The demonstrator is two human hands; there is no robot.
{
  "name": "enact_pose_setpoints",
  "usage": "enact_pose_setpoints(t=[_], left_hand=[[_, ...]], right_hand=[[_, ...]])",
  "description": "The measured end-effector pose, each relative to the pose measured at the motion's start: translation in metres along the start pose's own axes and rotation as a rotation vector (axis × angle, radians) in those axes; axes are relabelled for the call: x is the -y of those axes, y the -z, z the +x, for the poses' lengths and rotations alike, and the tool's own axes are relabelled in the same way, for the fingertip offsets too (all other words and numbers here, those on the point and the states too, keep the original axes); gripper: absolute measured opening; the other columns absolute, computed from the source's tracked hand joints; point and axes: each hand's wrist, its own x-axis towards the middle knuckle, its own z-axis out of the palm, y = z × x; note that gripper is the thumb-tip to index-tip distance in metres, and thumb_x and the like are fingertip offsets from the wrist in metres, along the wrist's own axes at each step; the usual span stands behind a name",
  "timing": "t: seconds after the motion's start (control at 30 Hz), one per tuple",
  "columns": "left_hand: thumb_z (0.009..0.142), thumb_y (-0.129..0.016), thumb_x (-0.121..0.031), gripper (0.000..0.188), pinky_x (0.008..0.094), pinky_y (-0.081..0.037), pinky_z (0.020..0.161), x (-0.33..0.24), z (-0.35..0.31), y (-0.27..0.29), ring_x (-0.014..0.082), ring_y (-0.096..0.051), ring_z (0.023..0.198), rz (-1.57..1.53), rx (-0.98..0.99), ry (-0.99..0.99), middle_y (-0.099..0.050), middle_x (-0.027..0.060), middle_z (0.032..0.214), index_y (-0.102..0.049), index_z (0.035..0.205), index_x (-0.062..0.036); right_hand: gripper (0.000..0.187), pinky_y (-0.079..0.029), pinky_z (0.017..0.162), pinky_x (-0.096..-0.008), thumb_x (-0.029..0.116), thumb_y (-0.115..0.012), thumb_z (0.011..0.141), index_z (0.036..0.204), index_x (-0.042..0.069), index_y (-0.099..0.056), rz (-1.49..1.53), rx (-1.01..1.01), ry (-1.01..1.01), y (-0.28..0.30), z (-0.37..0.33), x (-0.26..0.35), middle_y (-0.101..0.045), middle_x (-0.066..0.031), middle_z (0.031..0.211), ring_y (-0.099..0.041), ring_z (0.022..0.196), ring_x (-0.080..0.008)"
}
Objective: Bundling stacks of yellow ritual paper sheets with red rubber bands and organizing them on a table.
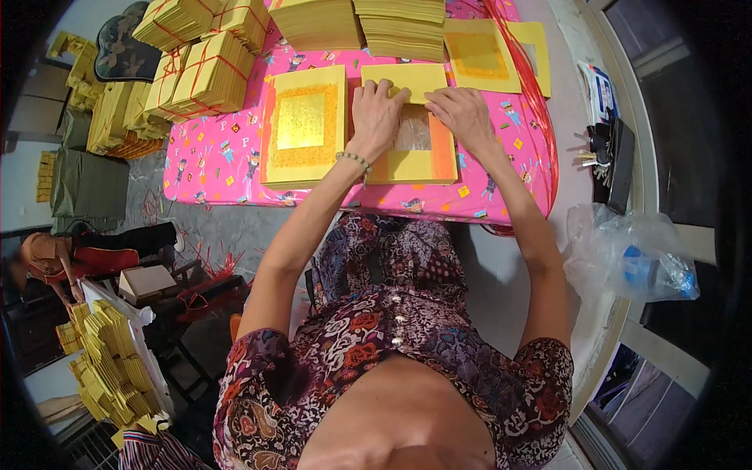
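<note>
A yellow paper sheet (406, 78) with a silver square and an orange band lies on a low stack before me, its far part raised or folded over. My left hand (376, 113) pinches the sheet at its upper middle, fingers curled. Close beside it, my right hand (464, 117) grips the same edge with thumb and fingers together. The silver patch (415, 131) shows between my hands, partly covered. Directly left sits a neat stack of yellow paper (305, 125) topped with a gold square in an orange border.
Taller stacks of yellow paper (399, 27) stand behind, with bundles tied in red string (211, 74) at the far left. Red strands (540, 117) hang along the right of the pink tablecloth (211, 157). A plastic bag (634, 254) lies right. Another person (59, 254) works at left.
</note>
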Motion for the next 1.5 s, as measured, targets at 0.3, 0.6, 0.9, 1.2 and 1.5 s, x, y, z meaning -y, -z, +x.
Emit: enact_pose_setpoints(t=[0.3,0.6,0.9,1.2,1.5], left_hand=[[0.079,-0.063,-0.011,0.035,0.0360,-0.042,0.076,-0.019,0.000,0.006,0.0231,-0.056,0.090,-0.063,-0.229,-0.135,-0.063,0.0014,0.108,-0.066,0.113,-0.0224],[0.080,-0.070,-0.016,0.040,0.0407,-0.042,0.087,-0.042,-0.047,0.017,0.0257,-0.054,0.103,-0.433,-0.228,-0.190,-0.060,0.0081,0.113,-0.064,0.119,-0.0168],[0.079,-0.075,-0.025,0.038,0.0381,-0.041,0.086,-0.040,-0.097,0.025,0.0245,-0.053,0.099,-0.546,0.016,-0.082,-0.061,0.0056,0.107,-0.066,0.113,-0.0123],[0.077,-0.074,-0.021,0.029,0.0392,-0.044,0.086,-0.032,-0.099,0.012,0.0260,-0.053,0.100,-0.589,0.014,-0.084,-0.061,0.0057,0.103,-0.069,0.103,-0.0111],[0.076,-0.077,-0.021,0.029,0.0379,-0.047,0.086,-0.027,-0.098,0.013,0.0257,-0.055,0.097,-0.625,0.027,-0.063,-0.064,0.0060,0.103,-0.072,0.102,-0.0113]], right_hand=[[0.047,-0.055,0.075,-0.0324,0.034,-0.053,0.098,0.132,0.002,-0.046,1.121,-0.041,-1.119,0.036,-0.002,0.010,-0.058,-0.0132,0.121,-0.059,0.105,-0.0192],[0.040,-0.053,0.074,-0.0269,0.011,-0.054,0.096,0.134,0.002,-0.044,1.137,-0.285,-1.131,0.073,-0.076,-0.015,-0.062,-0.0098,0.115,-0.063,0.096,-0.0154],[0.043,-0.051,0.080,-0.0362,0.018,-0.054,0.095,0.133,-0.001,-0.044,0.421,-0.118,-0.991,0.062,-0.157,-0.036,-0.060,-0.0167,0.117,-0.062,0.099,-0.0267],[0.043,-0.046,0.087,-0.0432,0.018,-0.060,0.089,0.127,0.001,-0.049,-0.446,0.235,-0.802,0.080,-0.120,-0.003,-0.057,-0.0212,0.114,-0.054,0.108,-0.0354],[0.029,-0.046,0.092,-0.0394,0.015,-0.070,0.082,0.108,0.004,-0.064,0.318,0.182,-0.291,0.089,-0.084,0.047,-0.063,-0.0117,0.111,-0.056,0.106,-0.0301]])
